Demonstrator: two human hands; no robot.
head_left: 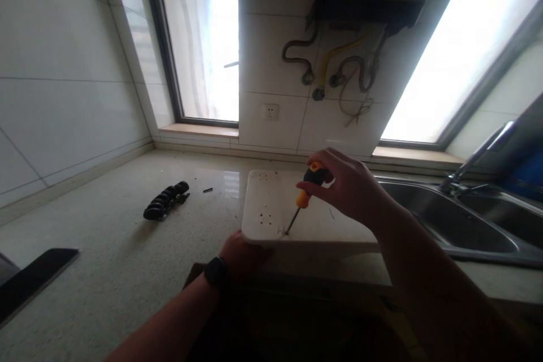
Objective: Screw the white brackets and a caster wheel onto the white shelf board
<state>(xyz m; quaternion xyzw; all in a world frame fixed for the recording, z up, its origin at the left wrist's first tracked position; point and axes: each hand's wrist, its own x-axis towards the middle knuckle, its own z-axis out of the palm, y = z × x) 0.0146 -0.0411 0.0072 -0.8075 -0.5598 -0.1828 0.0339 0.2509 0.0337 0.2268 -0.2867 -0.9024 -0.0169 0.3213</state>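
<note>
My right hand point(339, 181) is closed around the yellow and black handle of a screwdriver point(302, 199). The tool is tilted, and its tip meets the white board point(314, 220) near the front edge, where a small metal piece shows, too small to name. Groups of small dark holes dot the board's left part. My left hand point(244, 254), below a wrist with a black watch point(216, 272), is at the board's front left corner. Its fingers pass under the edge and are hidden, so its grip does not show.
A black ribbed object point(166, 200) and a small dark screw-like piece point(207, 190) lie on the speckled counter point(127, 271). A dark flat object point(38, 277) is at far left. To the right are a steel sink point(424, 209) and faucet point(483, 153). Pipes point(324, 68) hang on the wall.
</note>
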